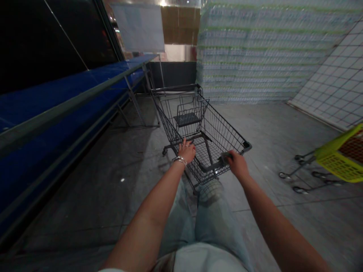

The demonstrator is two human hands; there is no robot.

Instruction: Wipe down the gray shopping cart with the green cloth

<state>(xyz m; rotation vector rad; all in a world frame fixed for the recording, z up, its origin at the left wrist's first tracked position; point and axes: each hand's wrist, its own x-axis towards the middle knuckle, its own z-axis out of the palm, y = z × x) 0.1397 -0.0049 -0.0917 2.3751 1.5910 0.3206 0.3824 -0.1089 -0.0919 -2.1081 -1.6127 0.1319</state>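
A grey wire shopping cart [225, 126] stands on the floor right in front of my legs, its basket holding nothing I can make out. The fold-out seat [186, 119] is at the far end, below the handle bar. My right hand [237, 163] is closed around the near rim, toward the right corner. At the near left corner, my left hand [187, 151] is over the rim with its fingers stretched out and apart; whether it touches the rim is unclear. Bracelets circle the left wrist.
Along the left runs a long blue-topped metal table [107, 71]. Wrapped stacks of bottles [255, 56] rise at the back, beside a wire grid panel [331, 83] on the right. A yellow-green wheeled basket cart [334, 160] stands at the right edge.
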